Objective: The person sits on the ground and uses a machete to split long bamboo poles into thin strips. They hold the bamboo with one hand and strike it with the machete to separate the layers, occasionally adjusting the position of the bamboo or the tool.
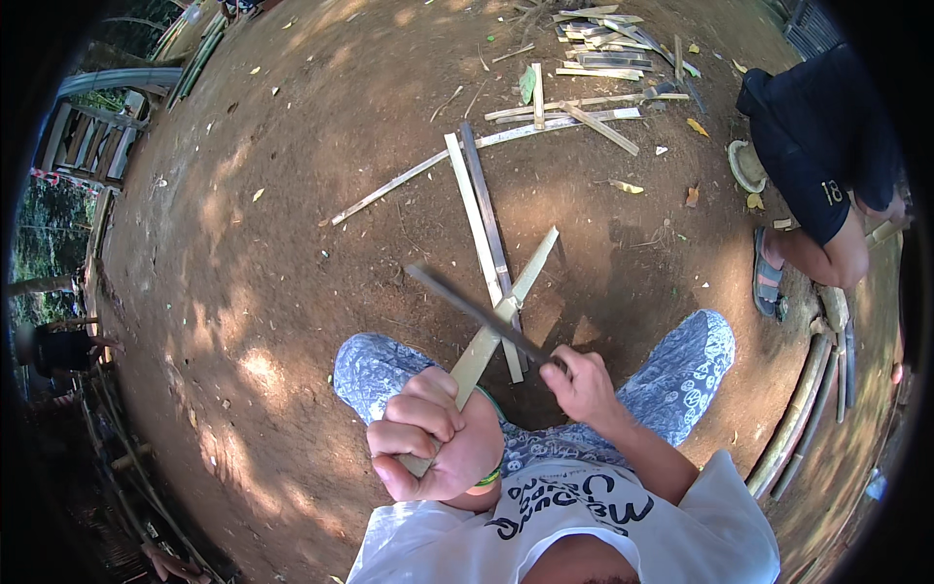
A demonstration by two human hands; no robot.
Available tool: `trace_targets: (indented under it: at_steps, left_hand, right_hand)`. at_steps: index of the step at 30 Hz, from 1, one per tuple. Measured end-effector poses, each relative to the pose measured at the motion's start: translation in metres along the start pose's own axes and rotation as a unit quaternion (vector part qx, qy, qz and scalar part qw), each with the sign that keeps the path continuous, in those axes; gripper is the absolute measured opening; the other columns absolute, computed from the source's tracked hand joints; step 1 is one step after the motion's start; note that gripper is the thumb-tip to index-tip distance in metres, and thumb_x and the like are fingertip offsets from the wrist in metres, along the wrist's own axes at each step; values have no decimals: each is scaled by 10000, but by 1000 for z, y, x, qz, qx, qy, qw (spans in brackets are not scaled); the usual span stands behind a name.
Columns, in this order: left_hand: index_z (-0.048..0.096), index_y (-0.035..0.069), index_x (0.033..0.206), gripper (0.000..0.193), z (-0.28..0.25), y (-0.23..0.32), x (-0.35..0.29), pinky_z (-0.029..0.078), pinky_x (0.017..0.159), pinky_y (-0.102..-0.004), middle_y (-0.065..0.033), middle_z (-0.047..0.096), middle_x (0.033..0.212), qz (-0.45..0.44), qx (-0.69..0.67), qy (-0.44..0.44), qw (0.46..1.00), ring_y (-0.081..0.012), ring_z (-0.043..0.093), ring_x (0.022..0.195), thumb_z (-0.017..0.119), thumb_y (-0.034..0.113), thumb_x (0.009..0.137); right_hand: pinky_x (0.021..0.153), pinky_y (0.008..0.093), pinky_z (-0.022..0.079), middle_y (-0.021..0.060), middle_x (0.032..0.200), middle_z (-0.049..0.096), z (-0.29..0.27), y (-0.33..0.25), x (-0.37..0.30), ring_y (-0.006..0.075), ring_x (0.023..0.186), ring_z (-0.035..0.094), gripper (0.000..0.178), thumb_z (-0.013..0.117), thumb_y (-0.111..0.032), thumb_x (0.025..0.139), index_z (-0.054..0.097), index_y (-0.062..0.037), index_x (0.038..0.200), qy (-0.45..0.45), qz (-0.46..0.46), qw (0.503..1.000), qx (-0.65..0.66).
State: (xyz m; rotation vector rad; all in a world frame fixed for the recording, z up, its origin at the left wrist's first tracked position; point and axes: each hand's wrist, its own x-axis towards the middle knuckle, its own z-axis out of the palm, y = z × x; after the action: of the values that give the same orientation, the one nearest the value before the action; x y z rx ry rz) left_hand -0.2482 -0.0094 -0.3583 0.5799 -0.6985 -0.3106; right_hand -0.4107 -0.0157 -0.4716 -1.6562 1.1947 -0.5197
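Observation:
My left hand [423, 433] is closed around the lower end of a pale split bamboo strip [474, 368], which slants up and away to the right. A node marks the strip partway along. In my right hand [587, 391] is a long dark-bladed knife [452, 294], its handle mostly hidden by my fingers. The blade points up to the left and crosses the strip just below the node; whether it touches cannot be made out. Beneath them, two long bamboo strips, one pale [471, 211] and one dark [484, 200], lie side by side on the ground between my knees.
More bamboo strips [555, 124] lie crossed farther off, with a pile of split pieces [608, 49] behind. At the right sits another person in dark clothes [808, 146], near bamboo poles [798, 414]. A slatted wooden structure [89, 146] stands at the far left on bare earth.

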Motion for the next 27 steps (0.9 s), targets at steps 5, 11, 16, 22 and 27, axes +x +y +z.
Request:
trace_targets:
  at_steps: [5,11,16,22,27]
  left_hand:
    - [360,142,708,424,5,3,-17,292,526,-294,-18,409,581,4,-12,-60,998,-119,353,496,259,390,1037]
    - [371,138,707,427,8,-3,-11,283,528,-292,-7,397,571,-3,-10,-38,999,-117,323,494,290,396,1037]
    - [354,147,700,421,4,1,-11,282,526,-281,-7,387,568,12,-12,-78,997,-111,327,492,279,389,1037]
    - [348,150,700,414,5,-2,-5,279,532,-283,-9,387,577,-10,-5,-42,999,-112,333,501,278,378,1038]
    - [344,152,694,411,4,2,-3,264,507,-270,-5,377,562,-3,-6,-34,999,-106,322,484,276,367,1037]
  right_hand:
    - [701,502,503,284,690,622,-18,41,25,466,759,650,575,509,-475,973,649,64,829,6,171,978,-116]
    - [607,469,484,254,609,580,-10,15,15,432,621,627,494,552,-404,971,651,67,860,12,75,997,0]
    - [620,451,468,265,636,564,-6,48,28,434,658,624,494,546,-393,984,613,66,814,-4,177,984,0]
    - [589,468,474,237,598,580,0,45,31,437,609,618,457,566,-377,966,646,61,861,39,77,996,-23]
    - [589,450,480,230,617,580,3,19,29,412,621,635,445,573,-378,965,654,49,875,20,43,999,28]
